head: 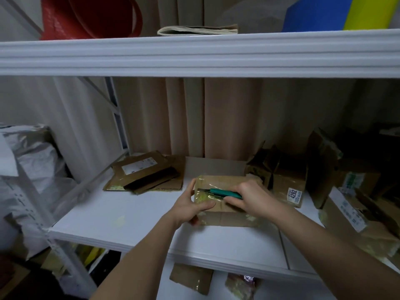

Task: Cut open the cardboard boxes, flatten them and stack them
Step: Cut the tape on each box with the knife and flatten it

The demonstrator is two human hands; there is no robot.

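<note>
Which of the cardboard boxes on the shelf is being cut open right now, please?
The taped box in the middle: the left hand steadies it and the right hand holds a green knife on its top. The other boxes lie untouched.

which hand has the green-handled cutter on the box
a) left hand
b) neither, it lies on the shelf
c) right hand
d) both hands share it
c: the right hand holds the green-handled cutter across the taped top of the box, while the left hand only steadies the box's left end.
</note>
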